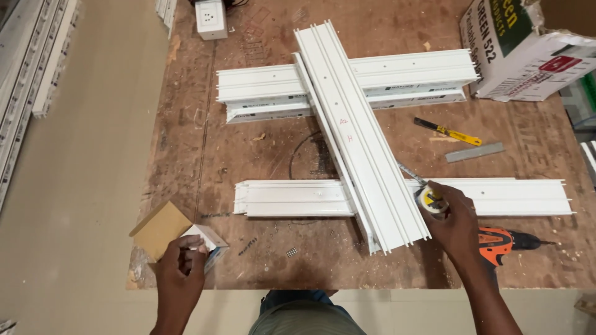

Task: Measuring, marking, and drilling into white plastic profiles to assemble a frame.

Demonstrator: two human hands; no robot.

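My left hand (181, 265) grips a small white box (208, 243) at the near left corner of the worn wooden table (261, 155), next to a brown cardboard flap (160, 228). My right hand (452, 218) holds a yellow tape measure (431, 200), its blade pulled out a little toward the long white plastic profile (359, 133). That profile lies diagonally across two stacks of white profiles, one far (397, 77) and one near (515, 196).
An orange power drill (504, 240) lies just right of my right wrist. A yellow-handled utility knife (448, 131) and a grey metal strip (474, 152) lie at the right. A large carton (528, 53) stands at the far right, a white socket box (211, 18) at the far edge.
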